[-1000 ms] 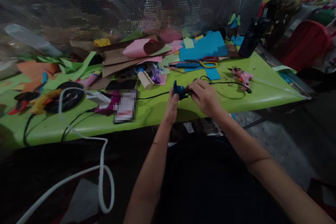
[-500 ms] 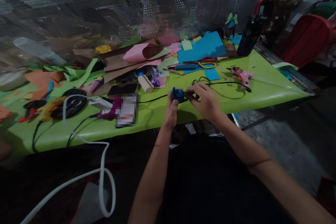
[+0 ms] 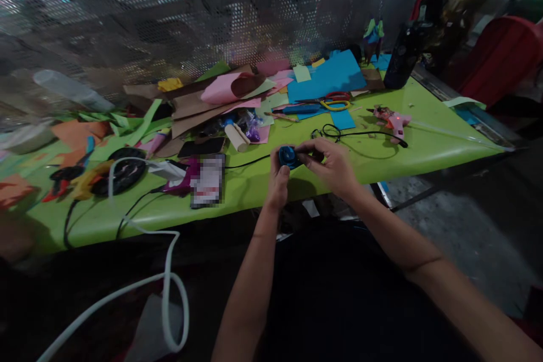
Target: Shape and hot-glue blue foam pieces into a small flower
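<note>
My left hand (image 3: 279, 182) is closed around the left side and underside of a small curled blue paper flower (image 3: 288, 156), its thumb against the near edge. From the right, my right hand (image 3: 328, 165) pinches at the flower's right edge with thumb and fingertips; the exact pinch point is partly hidden. Both hands are just above the front of the green-covered table (image 3: 254, 186). Behind them lie a black cord (image 3: 360, 134) with a loop and a pink glue gun (image 3: 394, 123) with a red light.
Scissors (image 3: 335, 103) lie on blue paper sheets (image 3: 324, 79). Coloured paper scraps cover the back and left. A phone (image 3: 207, 181), a cardboard roll (image 3: 236, 137) and a white cable (image 3: 167, 260) are left of my hands. A dark bottle (image 3: 401, 59) stands back right.
The blue paper flower has turned a little between my hands, and its open curl now looks rounder. Both hands stay on it. The view has shifted slightly.
</note>
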The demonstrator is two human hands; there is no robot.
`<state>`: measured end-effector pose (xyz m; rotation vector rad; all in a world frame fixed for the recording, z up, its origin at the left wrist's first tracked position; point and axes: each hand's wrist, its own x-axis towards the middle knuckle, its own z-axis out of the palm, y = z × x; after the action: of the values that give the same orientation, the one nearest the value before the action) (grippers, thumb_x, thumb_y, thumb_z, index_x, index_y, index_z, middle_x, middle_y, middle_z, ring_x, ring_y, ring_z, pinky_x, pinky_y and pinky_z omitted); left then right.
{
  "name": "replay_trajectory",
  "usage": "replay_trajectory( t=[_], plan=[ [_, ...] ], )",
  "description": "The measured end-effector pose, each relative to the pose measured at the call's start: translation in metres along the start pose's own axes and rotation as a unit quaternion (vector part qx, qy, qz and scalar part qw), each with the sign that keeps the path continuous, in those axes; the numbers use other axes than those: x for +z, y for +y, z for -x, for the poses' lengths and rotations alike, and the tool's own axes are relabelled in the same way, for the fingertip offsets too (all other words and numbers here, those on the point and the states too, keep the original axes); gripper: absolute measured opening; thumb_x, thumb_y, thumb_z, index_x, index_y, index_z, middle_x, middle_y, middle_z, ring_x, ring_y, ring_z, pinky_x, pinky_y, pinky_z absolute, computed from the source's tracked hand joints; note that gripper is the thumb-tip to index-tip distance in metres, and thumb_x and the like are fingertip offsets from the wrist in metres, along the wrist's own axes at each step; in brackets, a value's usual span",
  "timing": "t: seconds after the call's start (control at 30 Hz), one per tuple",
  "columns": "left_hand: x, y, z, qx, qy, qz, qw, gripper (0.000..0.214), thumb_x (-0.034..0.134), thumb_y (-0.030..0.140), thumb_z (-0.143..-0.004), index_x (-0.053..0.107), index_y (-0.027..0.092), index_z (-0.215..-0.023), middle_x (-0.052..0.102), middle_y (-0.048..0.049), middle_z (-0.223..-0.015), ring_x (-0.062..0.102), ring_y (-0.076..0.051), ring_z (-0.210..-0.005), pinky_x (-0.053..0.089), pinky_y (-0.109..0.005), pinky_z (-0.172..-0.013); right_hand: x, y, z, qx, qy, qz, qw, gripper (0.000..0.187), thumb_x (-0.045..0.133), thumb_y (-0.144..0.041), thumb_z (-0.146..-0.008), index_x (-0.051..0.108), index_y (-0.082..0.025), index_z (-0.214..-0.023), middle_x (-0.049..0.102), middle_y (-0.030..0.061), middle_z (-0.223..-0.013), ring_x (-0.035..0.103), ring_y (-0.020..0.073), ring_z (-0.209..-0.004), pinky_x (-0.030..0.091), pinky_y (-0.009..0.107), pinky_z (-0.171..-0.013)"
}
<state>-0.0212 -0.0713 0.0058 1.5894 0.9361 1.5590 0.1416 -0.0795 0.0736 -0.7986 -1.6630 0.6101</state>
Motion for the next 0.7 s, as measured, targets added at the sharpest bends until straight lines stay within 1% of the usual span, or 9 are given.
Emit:
replay_trajectory(
  t=[0.1,0.27,0.37,0.43,0.53,0.6,0.67,0.7],
  plan=[
    [0.001,-0.002,0.001,0.016,0.01,0.032,0.999,0.065,0.051,0.076,-0.087,0.059,0.024,-0.126,0.065,-0.0083,-0.123,0.061,-0.026,-0.121,0.048,-0.038,-0.105,0.001,0.0,0.001,0.026,0.0,-0.008,1.0,0.011,0.066,-0.025,-0.09,0.072,-0.02,-0.098,0.073,0.0038,-0.092,0.062,0.0152,-0.076,0.049,0.027,-0.069],
    [0.0,-0.004,0.001,0.008,0.022,0.042,0.999,0.066,0.052,0.076,-0.087,0.06,0.025,-0.127,0.065,-0.0085,-0.126,0.061,-0.026,-0.122,0.047,-0.039,-0.107,0.004,0.0,0.003,0.068,0.01,-0.017,0.997,0.015,0.068,-0.031,-0.089,0.07,-0.021,-0.099,0.071,0.0022,-0.091,0.053,0.0124,-0.066,0.045,0.026,-0.061],
    [-0.002,-0.007,0.002,-0.007,0.033,0.047,0.998,0.067,0.051,0.075,-0.087,0.06,0.025,-0.13,0.065,-0.0093,-0.129,0.061,-0.026,-0.123,0.047,-0.039,-0.107,0.002,0.0,0.004,0.076,0.014,-0.017,0.997,0.016,0.067,-0.032,-0.089,0.069,-0.021,-0.101,0.07,0.0021,-0.091,0.052,0.0123,-0.066,0.044,0.026,-0.061],
    [-0.003,-0.008,0.002,-0.014,0.04,0.057,0.997,0.067,0.052,0.074,-0.087,0.061,0.025,-0.131,0.065,-0.0097,-0.131,0.061,-0.026,-0.123,0.047,-0.039,-0.107,-0.003,0.003,0.003,0.072,0.021,-0.009,0.997,0.016,0.066,-0.031,-0.09,0.069,-0.021,-0.102,0.07,0.0025,-0.093,0.051,0.0121,-0.065,0.044,0.026,-0.062],
    [-0.001,-0.008,0.001,-0.019,0.058,0.091,0.994,0.065,0.054,0.072,-0.087,0.063,0.024,-0.129,0.066,-0.0099,-0.13,0.062,-0.026,-0.122,0.047,-0.039,-0.106,-0.021,0.012,0.0,0.054,0.047,0.048,0.996,0.015,0.064,-0.031,-0.092,0.068,-0.021,-0.102,0.07,0.0037,-0.097,0.054,0.0129,-0.067,0.046,0.028,-0.065],
    [0.001,-0.007,0.0,-0.018,0.071,0.119,0.99,0.063,0.056,0.071,-0.086,0.065,0.025,-0.127,0.068,-0.0097,-0.128,0.064,-0.025,-0.119,0.048,-0.038,-0.105,-0.043,0.023,-0.003,0.041,0.074,0.125,0.989,0.014,0.063,-0.031,-0.092,0.068,-0.022,-0.102,0.07,0.0048,-0.099,0.057,0.015,-0.071,0.048,0.03,-0.07],
    [0.003,-0.006,-0.001,-0.014,0.081,0.14,0.987,0.062,0.059,0.071,-0.084,0.067,0.024,-0.123,0.07,-0.0097,-0.125,0.066,-0.024,-0.115,0.049,-0.037,-0.103,-0.071,0.037,-0.007,0.046,0.108,0.224,0.967,0.015,0.062,-0.03,-0.091,0.068,-0.022,-0.103,0.069,0.0064,-0.103,0.059,0.0176,-0.077,0.05,0.033,-0.078],
    [0.004,-0.006,-0.003,-0.013,0.083,0.146,0.986,0.062,0.06,0.071,-0.083,0.068,0.024,-0.122,0.07,-0.01,-0.123,0.066,-0.024,-0.114,0.049,-0.038,-0.102,-0.086,0.043,-0.008,0.057,0.135,0.276,0.95,0.015,0.061,-0.03,-0.091,0.068,-0.022,-0.102,0.069,0.0075,-0.105,0.061,0.0193,-0.081,0.05,0.035,-0.082]
  ],
)
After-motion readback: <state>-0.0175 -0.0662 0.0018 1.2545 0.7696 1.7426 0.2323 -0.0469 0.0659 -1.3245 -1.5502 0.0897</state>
